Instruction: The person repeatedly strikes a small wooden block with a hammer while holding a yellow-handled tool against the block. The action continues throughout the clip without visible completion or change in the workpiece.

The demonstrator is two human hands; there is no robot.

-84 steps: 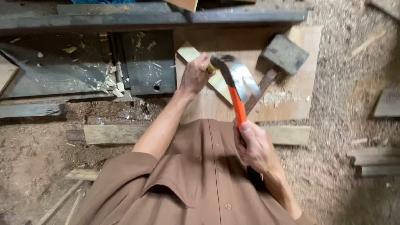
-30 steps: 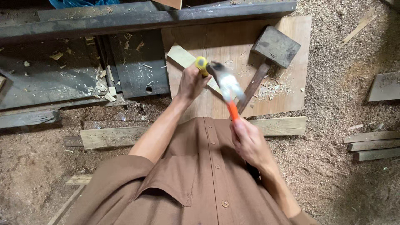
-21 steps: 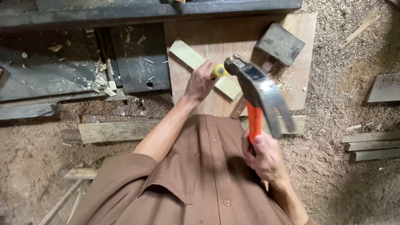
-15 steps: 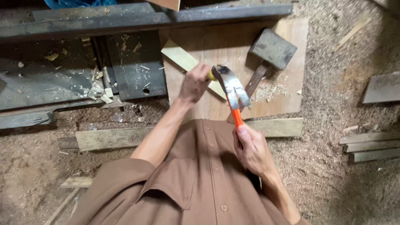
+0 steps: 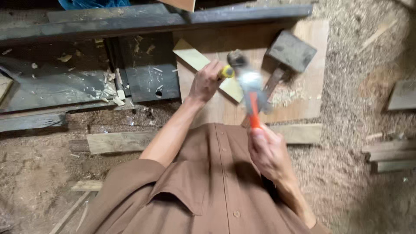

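The hammer (image 5: 250, 93), orange-handled with a metal head smeared by motion blur, stands with its long axis running almost straight away from the person, head pointing up the frame toward the dark beam (image 5: 173, 19) and grip end down in the right hand (image 5: 269, 152), whose fingers are wrapped fully round the handle's lower end. Just beyond and left of the hammer's head, the left hand (image 5: 205, 82) is curled closed around a yellow-handled tool (image 5: 226, 72), seemingly a chisel; only the handle's end shows past the fingers, pointing right, toward the hammer head. Under that hand lies a pale wood strip (image 5: 208, 69), slanting from upper left to lower right across a plywood board (image 5: 303, 104). Right of the hammer, a dark wooden mallet (image 5: 289, 54) rests on the board amid shavings. Sawdust covers the ground to the right.
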